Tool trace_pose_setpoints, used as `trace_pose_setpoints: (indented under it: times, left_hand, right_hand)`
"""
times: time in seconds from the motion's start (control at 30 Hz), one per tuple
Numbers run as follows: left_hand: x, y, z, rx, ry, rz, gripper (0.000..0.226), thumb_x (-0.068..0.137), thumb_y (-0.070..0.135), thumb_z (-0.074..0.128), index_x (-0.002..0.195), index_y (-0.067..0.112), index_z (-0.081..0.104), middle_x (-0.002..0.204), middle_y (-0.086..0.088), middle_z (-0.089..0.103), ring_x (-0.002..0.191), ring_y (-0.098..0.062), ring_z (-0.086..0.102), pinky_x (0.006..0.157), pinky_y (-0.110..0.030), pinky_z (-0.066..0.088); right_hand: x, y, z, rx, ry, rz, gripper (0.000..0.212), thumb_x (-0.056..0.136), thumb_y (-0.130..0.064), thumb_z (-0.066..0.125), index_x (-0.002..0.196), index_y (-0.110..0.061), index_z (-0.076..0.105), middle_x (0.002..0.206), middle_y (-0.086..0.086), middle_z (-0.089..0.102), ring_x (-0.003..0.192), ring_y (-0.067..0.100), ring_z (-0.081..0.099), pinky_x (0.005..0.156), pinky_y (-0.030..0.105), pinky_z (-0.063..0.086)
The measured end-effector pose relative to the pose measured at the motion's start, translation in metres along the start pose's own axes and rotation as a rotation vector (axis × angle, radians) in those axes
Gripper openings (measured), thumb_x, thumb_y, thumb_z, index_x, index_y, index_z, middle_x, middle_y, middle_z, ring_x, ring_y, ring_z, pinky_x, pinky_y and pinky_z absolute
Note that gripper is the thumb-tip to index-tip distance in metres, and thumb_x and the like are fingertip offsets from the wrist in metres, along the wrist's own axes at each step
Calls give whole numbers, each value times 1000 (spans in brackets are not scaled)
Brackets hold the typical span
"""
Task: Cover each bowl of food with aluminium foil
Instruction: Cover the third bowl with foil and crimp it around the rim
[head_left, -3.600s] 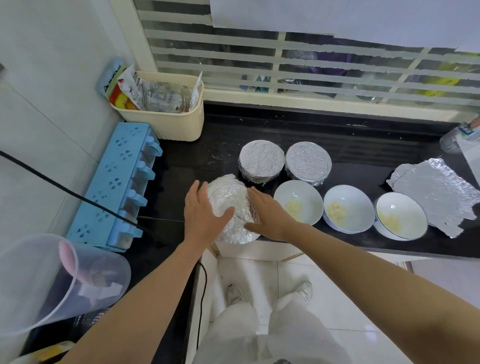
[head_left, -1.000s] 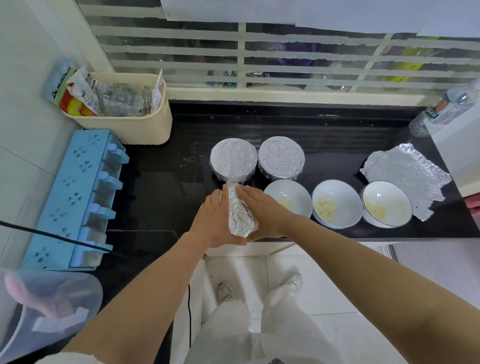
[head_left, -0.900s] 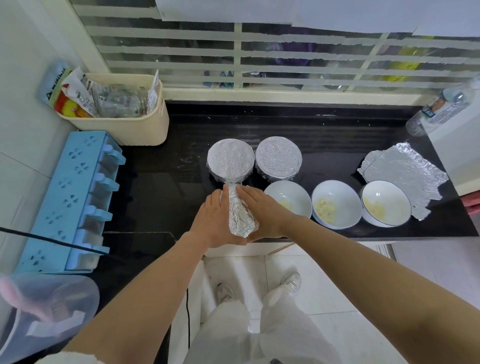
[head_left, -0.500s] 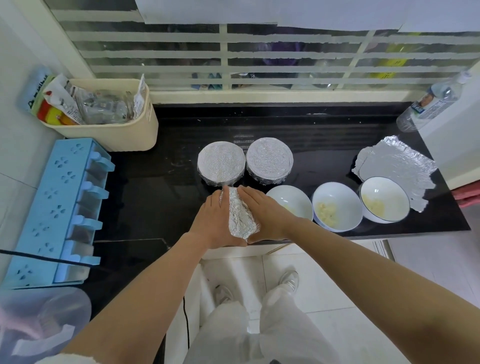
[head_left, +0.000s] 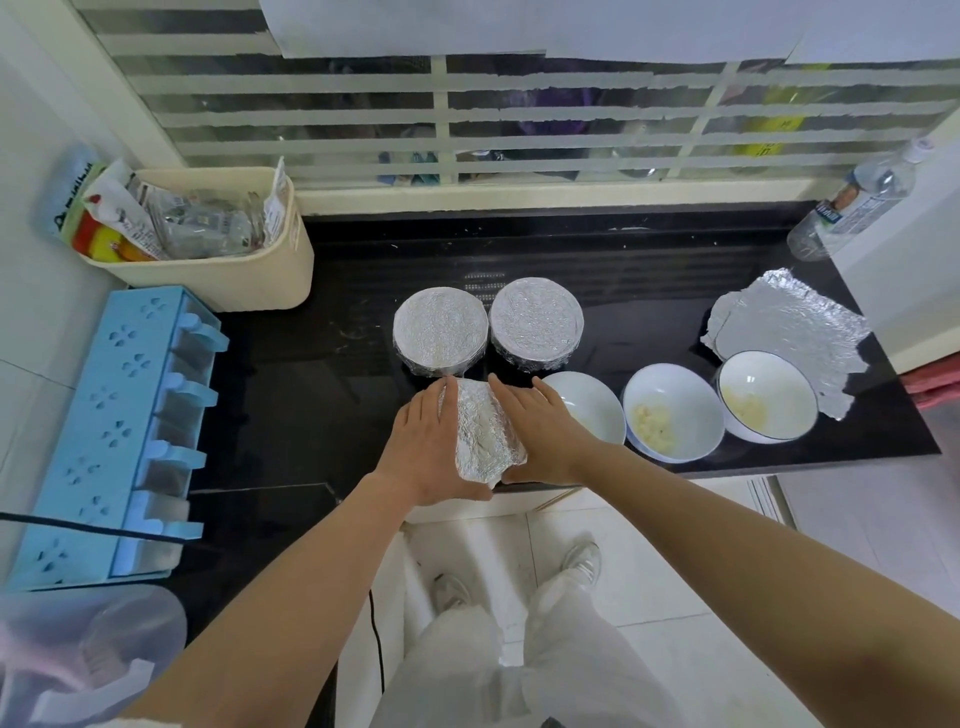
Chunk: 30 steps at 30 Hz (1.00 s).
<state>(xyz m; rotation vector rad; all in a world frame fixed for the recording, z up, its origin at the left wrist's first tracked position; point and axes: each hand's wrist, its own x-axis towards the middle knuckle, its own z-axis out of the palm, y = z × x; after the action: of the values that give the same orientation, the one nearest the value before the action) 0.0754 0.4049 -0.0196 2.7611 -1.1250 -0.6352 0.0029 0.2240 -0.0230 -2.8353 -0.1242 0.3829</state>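
At the front edge of the black counter (head_left: 311, 395) stands a bowl wrapped in foil (head_left: 483, 436). My left hand (head_left: 431, 452) presses flat against its left side and my right hand (head_left: 543, 431) against its right side, fingers straight, so only a strip of foil shows between them. Behind it stand two foil-covered bowls (head_left: 440, 332) (head_left: 535, 322). To the right, three white bowls with pale food stand uncovered in a row (head_left: 597, 410) (head_left: 675, 415) (head_left: 769, 400). A loose foil sheet (head_left: 789, 322) lies behind the rightmost bowl.
A beige basket of packets (head_left: 234, 265) sits at the back left, with a blue rack (head_left: 119, 431) in front of it. A water bottle (head_left: 857, 208) stands at the back right. A clear plastic jug (head_left: 78, 654) is at the lower left. Floor lies below the counter edge.
My hands moved from the top of the foil down to the bowl's two sides, pressing the foil in. Over the last second they stay put; only the view shifts slightly.
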Motion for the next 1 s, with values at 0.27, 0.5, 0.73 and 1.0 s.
trace_pose_setpoints:
  times: [0.27,0.5,0.73,1.0]
  left_hand:
    - [-8,-23,-4,0,-14,11,149,57,85,66,154,9,-18,163,-14,-5,151,-30,-1,122,-41,6]
    - [-8,-20,5,42,50,-1,149,43,100,19,155,7,-13,163,-13,-18,151,-28,-13,123,-44,-5]
    - [-3,-20,19,-5,73,-1,141,52,96,21,155,6,-13,164,-13,-15,152,-28,-11,123,-42,-4]
    - [-9,-23,21,-72,112,-33,143,54,96,33,155,6,-12,165,-12,-9,153,-26,-4,124,-42,-1]
  right_hand:
    - [8,-25,1,39,-23,6,125,71,-56,74,153,-9,-7,154,7,26,144,22,22,119,43,-4]
    - [6,-31,4,124,-67,-8,120,76,-44,73,151,-8,-13,161,10,6,149,22,6,119,40,-5]
    - [1,-49,2,301,127,-58,75,93,-43,25,152,-4,1,160,15,-8,149,25,-7,120,34,-1]
    - [10,-60,44,174,162,188,75,93,-52,-10,152,-7,-6,160,9,-14,148,21,-15,122,40,1]
